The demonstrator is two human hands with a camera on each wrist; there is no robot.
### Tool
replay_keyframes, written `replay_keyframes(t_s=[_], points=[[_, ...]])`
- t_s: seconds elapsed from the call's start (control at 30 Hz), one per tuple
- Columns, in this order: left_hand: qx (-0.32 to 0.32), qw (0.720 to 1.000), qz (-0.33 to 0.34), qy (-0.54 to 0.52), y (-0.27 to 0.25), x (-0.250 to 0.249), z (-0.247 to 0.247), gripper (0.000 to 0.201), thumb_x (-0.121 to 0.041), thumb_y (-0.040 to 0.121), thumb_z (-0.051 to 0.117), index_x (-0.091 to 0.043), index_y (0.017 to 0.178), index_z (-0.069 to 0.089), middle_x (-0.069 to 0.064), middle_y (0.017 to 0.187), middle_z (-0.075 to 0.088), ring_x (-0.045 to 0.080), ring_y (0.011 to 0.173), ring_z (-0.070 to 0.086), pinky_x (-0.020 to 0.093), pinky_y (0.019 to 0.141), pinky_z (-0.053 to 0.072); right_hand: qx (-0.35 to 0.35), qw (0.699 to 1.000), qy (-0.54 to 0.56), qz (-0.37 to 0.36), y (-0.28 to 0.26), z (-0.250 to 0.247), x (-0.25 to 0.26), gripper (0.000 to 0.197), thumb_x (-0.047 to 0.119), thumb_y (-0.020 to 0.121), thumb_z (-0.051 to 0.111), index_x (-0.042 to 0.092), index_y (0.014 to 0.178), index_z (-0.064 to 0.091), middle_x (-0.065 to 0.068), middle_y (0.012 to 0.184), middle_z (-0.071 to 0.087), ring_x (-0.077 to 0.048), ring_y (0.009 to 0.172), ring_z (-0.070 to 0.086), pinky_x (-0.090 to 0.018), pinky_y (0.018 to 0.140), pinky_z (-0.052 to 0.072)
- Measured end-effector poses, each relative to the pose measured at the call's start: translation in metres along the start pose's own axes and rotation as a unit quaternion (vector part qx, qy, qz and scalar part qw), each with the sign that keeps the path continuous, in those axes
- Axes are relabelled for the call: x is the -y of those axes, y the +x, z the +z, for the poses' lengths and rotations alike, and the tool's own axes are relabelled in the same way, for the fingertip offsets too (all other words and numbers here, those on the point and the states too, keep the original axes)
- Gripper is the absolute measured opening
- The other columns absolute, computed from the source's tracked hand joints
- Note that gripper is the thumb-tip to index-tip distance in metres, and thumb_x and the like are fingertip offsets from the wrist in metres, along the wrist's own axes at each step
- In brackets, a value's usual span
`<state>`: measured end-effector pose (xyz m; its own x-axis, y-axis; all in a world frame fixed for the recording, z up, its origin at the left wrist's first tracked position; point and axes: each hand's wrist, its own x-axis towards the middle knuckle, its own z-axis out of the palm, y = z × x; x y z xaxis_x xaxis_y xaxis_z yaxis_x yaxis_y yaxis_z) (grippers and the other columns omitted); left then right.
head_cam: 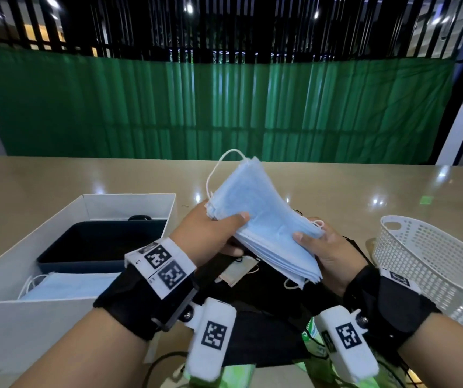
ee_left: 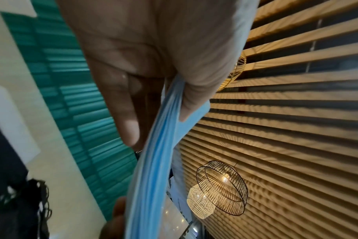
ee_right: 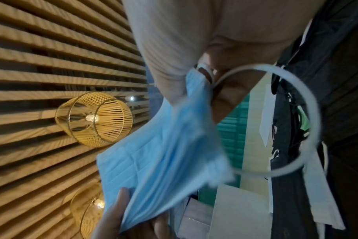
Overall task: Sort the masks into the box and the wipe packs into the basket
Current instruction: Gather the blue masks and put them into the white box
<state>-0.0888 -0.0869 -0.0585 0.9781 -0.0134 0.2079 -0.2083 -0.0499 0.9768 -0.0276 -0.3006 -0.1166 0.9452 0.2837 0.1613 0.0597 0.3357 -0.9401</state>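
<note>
Both hands [head_cam: 210, 231] [head_cam: 328, 250] — thumbs atop blue masks [head_cam: 263, 219]

I am standing at a long, glossy beige surface [head_cam: 56, 177] in what looks like a café or lounge-style commercial interior. Wicker and wire pendant lamps [ee_left: 221, 187] are hanging from a ceiling of wooden slats [ee_left: 296, 113]. A pleated green curtain [head_cam: 210, 107] is running behind the surface, with dark vertical bars [head_cam: 224, 26] and ceiling spotlights glowing above it.
</note>
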Motion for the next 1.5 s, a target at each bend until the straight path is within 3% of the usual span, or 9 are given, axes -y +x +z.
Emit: replay_keyframes(t_s=[0.07, 0.27, 0.53, 0.63, 0.73, 0.93, 1.1, 1.3, 1.5], points=[[-0.024, 0.998, 0.024, 0.061, -0.006, -0.006, -0.017, 0.014, -0.013, 0.089, 0.060, -0.021, 0.101, 0.060, 0.004, 0.092, 0.069, 0.014, 0.071, 0.066, 0.028, 0.055, 0.058, 0.025, 0.999, -0.042, -0.010, -0.001, 0.013, 0.003, 0.056, 0.031, 0.053, 0.087, 0.011, 0.091, 0.052, -0.004, 0.088, 0.071, -0.014, 0.077, 0.069, -0.024, 0.063, 0.055], [-0.107, 0.982, 0.032, 0.153, -0.023, -0.019, -0.087, 0.028, -0.008, 0.088, 0.061, -0.033, 0.098, 0.055, -0.007, 0.065, 0.066, 0.006, 0.051, 0.061, 0.020, 0.045, 0.051, 0.033, 0.986, -0.162, -0.027, 0.015, 0.066, 0.007, 0.018, 0.007, 0.089, 0.061, 0.019, 0.094, 0.049, -0.004, 0.094, 0.064, -0.019, 0.080, 0.063, -0.041, 0.081, 0.051], [-0.206, 0.967, -0.051, 0.139, -0.068, -0.005, -0.171, 0.050, -0.019, 0.080, 0.061, -0.030, 0.127, 0.047, 0.005, 0.108, 0.059, 0.023, 0.090, 0.054, 0.032, 0.077, 0.042, 0.089, 0.948, -0.304, -0.036, 0.039, 0.173, -0.019, 0.042, 0.034, 0.088, 0.060, 0.035, 0.123, 0.036, 0.000, 0.106, 0.061, -0.030, 0.095, 0.065, -0.044, 0.091, 0.051], [-0.276, 0.952, -0.064, 0.113, -0.078, 0.012, -0.190, 0.041, -0.010, 0.087, 0.056, -0.025, 0.123, 0.045, 0.004, 0.088, 0.052, 0.012, 0.066, 0.049, 0.025, 0.057, 0.041, 0.110, 0.922, -0.372, -0.011, 0.036, 0.204, -0.031, 0.055, 0.036, 0.093, 0.052, 0.032, 0.141, 0.025, 0.002, 0.089, 0.060, -0.018, 0.072, 0.060, -0.016, 0.066, 0.049], [-0.301, 0.947, -0.070, 0.087, -0.081, 0.013, -0.198, 0.037, 0.002, 0.097, 0.036, -0.028, 0.118, 0.041, -0.004, 0.090, 0.052, 0.010, 0.068, 0.051, 0.015, 0.041, 0.047, 0.116, 0.908, -0.404, -0.010, 0.034, 0.219, -0.033, 0.056, 0.031, 0.097, 0.044, 0.032, 0.146, 0.016, 0.002, 0.065, 0.050, -0.011, 0.050, 0.044, -0.014, 0.038, 0.032], [-0.308, 0.930, -0.061, 0.190, -0.081, 0.011, -0.221, 0.042, 0.000, 0.092, 0.037, -0.037, 0.103, 0.054, 0.000, 0.084, 0.055, 0.014, 0.064, 0.050, 0.027, 0.055, 0.044, 0.172, 0.859, -0.477, -0.063, 0.028, 0.240, -0.028, 0.071, 0.025, 0.097, 0.043, 0.036, 0.149, -0.004, -0.006, 0.085, 0.060, -0.012, 0.050, 0.049, -0.021, 0.045, 0.038], [-0.255, 0.927, -0.126, 0.244, -0.095, 0.011, -0.232, 0.034, 0.006, 0.088, 0.044, -0.022, 0.086, 0.061, -0.001, 0.048, 0.046, 0.016, 0.044, 0.039, 0.017, 0.044, 0.040, 0.261, 0.797, -0.540, -0.066, 0.022, 0.253, -0.036, 0.046, 0.014, 0.095, 0.042, 0.033, 0.136, 0.030, 0.004, 0.071, 0.047, -0.008, 0.048, 0.047, -0.013, 0.036, 0.033], [-0.144, 0.890, -0.206, 0.381, -0.101, -0.001, -0.218, 0.041, -0.020, 0.056, 0.059, -0.025, 0.096, 0.064, -0.001, 0.104, 0.062, 0.020, 0.094, 0.056, 0.020, 0.071, 0.039, 0.295, 0.770, -0.564, -0.050, 0.020, 0.254, -0.036, 0.036, 0.008, 0.091, 0.038, 0.030, 0.119, 0.042, 0.003, 0.076, 0.052, -0.011, 0.049, 0.052, -0.014, 0.035, 0.037], [-0.112, 0.825, -0.188, 0.520, -0.100, -0.002, -0.221, 0.031, -0.003, 0.081, 0.062, -0.028, 0.100, 0.062, 0.001, 0.134, 0.050, -0.002, 0.073, 0.041, 0.007, 0.059, 0.029, 0.311, 0.738, -0.597, -0.057, 0.020, 0.252, -0.034, 0.035, 0.004, 0.085, 0.044, 0.024, 0.113, 0.045, 0.000, 0.068, 0.050, -0.013, 0.054, 0.044, -0.023, 0.046, 0.032]])
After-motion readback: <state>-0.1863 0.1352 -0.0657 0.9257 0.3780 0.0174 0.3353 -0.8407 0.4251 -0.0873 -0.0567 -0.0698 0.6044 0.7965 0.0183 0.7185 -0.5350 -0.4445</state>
